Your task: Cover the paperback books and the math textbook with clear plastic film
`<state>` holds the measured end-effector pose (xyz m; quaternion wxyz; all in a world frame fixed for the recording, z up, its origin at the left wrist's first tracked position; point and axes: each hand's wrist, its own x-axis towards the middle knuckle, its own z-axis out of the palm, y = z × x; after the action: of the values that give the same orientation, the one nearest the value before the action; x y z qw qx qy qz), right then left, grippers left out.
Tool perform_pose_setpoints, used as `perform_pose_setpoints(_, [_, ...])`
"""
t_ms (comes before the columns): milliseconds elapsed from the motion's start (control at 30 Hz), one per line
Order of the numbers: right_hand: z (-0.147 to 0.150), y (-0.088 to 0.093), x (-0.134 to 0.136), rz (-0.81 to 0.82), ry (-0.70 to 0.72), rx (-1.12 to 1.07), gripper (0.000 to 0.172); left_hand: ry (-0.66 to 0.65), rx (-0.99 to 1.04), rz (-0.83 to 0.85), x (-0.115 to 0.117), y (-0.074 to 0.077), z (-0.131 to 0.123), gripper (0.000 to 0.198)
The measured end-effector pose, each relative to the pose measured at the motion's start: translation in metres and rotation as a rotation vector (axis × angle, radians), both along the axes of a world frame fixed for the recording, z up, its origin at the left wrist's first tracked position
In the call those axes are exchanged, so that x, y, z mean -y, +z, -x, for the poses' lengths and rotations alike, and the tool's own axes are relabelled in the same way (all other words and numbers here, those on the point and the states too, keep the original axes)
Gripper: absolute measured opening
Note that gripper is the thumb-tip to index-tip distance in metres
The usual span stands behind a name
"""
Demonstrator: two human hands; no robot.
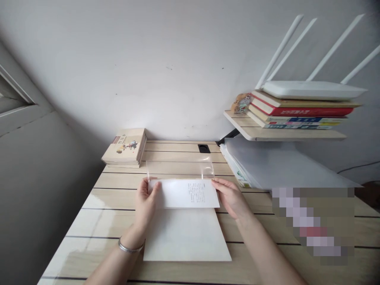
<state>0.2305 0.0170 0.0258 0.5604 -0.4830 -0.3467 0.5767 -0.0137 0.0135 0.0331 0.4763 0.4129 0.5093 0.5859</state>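
Over the middle of the table, a white printed sheet with small lines of text at its right is held up between my two hands. My left hand grips its left edge, thumb on top and fingers partly hidden behind. The upper right corner is pinched by my right hand. Clear plastic film extends beyond the sheet's far edge; whether the two are joined, I cannot tell. Nearer to me, a larger blank white panel lies on the table, partly beneath the held sheet.
A stack of books sits at the back left. At right, a small shelf bears books and a white router. Below it are papers under a translucent sheet. The table meets the wall behind.
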Motion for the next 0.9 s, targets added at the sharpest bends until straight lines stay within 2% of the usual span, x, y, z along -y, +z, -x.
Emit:
perform_pose_setpoints(400, [0.006, -0.003, 0.000, 0.076, -0.106, -0.153, 0.019, 0.000, 0.024, -0.007, 0.000, -0.003, 0.000, 0.033])
perform_pose_setpoints(633, [0.009, -0.010, 0.000, -0.025, -0.128, -0.032, 0.026, 0.014, 0.018, -0.016, 0.001, 0.000, -0.001, 0.031])
perform_pose_setpoints(900, [0.013, -0.002, 0.003, 0.020, -0.127, -0.018, 0.029, 0.025, 0.010, 0.015, 0.003, 0.005, -0.003, 0.029])
